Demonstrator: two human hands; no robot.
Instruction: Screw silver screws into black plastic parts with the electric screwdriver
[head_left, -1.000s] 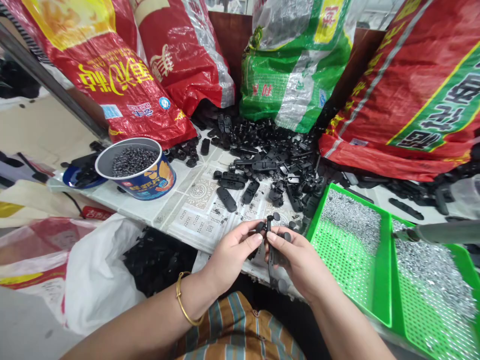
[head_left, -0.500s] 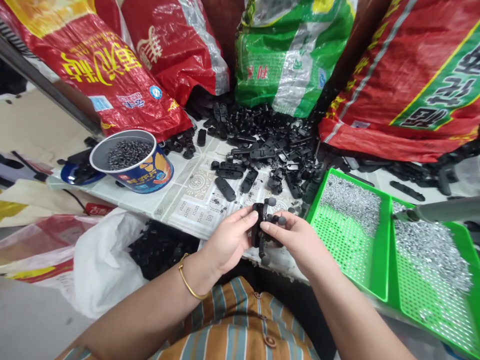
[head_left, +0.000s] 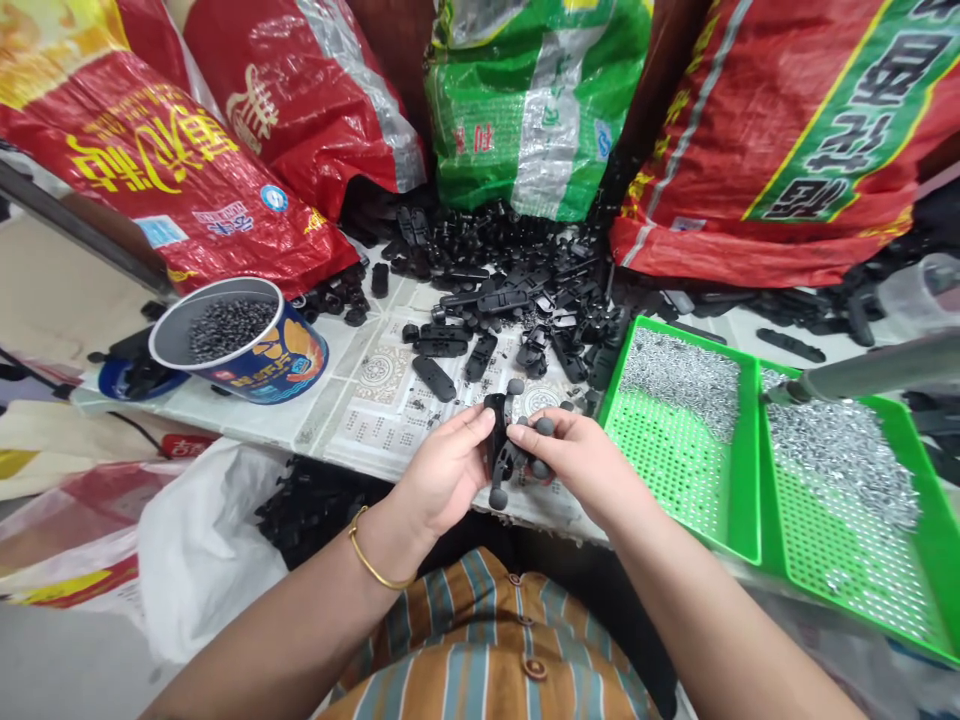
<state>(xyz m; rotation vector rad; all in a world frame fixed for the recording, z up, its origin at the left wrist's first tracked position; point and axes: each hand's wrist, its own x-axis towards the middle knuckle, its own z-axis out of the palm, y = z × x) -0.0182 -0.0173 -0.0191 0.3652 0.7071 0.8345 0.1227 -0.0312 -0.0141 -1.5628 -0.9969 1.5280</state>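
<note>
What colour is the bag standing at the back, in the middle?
The bag is green, best seen in the head view.

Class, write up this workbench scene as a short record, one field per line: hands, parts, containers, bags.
Left hand: grips black pieces, thumb on top
Right hand: grips the black pieces from the other side
Loose black parts: heaped on the table, beyond the hands
Tub: blue outside, holding small dark pieces
Green trays: two, side by side, with perforated bases
Tray contents: small silvery pieces
Bags: a green bag between red bags
</note>
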